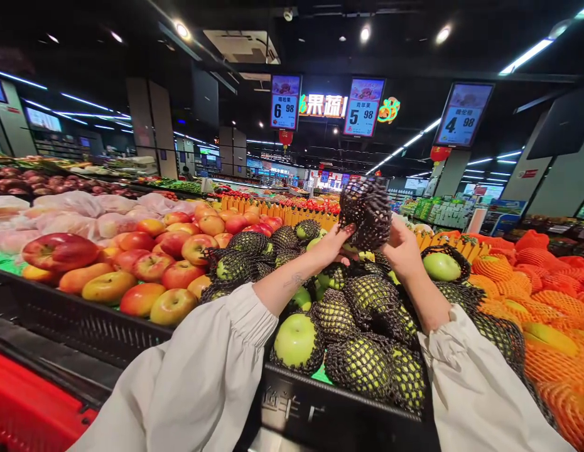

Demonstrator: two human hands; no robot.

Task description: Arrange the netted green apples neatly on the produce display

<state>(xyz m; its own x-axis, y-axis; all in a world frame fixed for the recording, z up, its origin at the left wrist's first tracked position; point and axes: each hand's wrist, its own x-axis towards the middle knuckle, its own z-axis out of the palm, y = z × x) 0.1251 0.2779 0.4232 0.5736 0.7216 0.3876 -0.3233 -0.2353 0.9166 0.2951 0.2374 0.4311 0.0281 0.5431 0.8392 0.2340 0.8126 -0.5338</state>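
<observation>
Both of my hands hold a bunched black foam net (366,212) above the middle of a heap of green apples. My left hand (333,246) grips its lower left side, the thumb pressed on the mesh. On the right side, my right hand (403,252) has its fingers closed against the net. Whether an apple sits inside the net, I cannot tell. Below lie several apples in similar black nets, among them a netted apple (367,364) at the front. A green apple (296,340) with its top bare sits beside it.
A black crate (292,402) has its front edge nearest me. Red and yellow apples (153,267) are piled at left, with bagged fruit (80,213) behind them. Fruit in orange foam nets (553,307) lies at right. Price screens (364,107) hang overhead.
</observation>
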